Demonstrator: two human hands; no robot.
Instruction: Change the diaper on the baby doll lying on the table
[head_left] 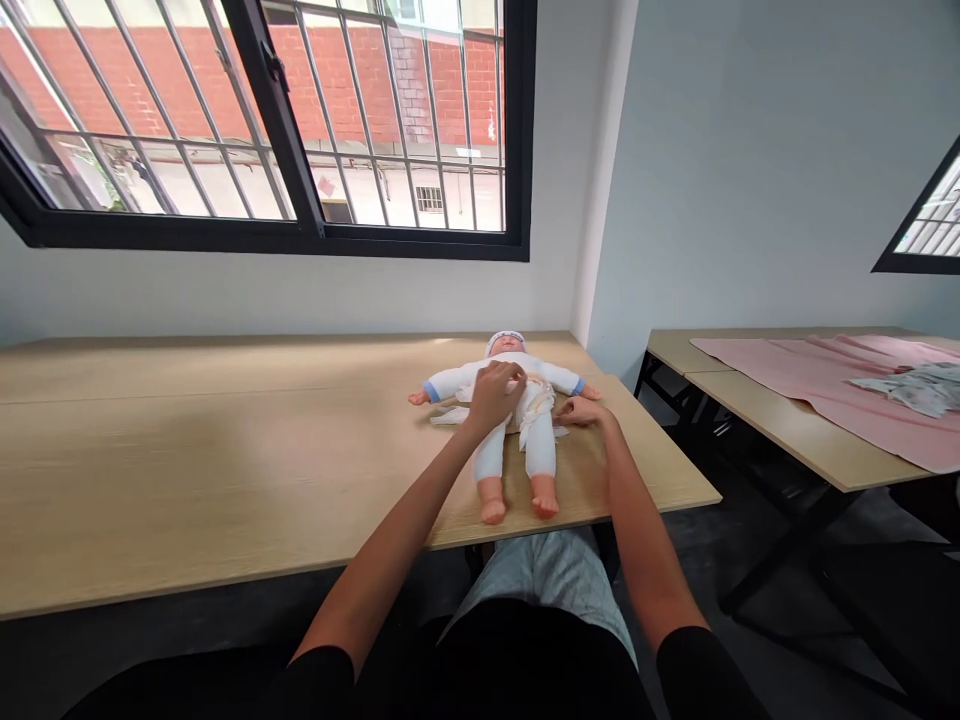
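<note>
A baby doll in white clothing with blue cuffs and a patterned cap lies face up on the wooden table, its feet toward the front edge. White, crumpled fabric covers its waist and hips, and white flaps stick out at both sides. Over the doll's belly, my left hand has its fingers bent together at the fabric; what they pinch is too small to make out. My right hand is beside the doll's hip on the right, fingertips pressed together at the edge of the white material.
At the right stands a second table with a pink cloth and a pile of patterned fabric on it. Behind the doll's table are a wall and a barred window. A dark chair is at the lower right.
</note>
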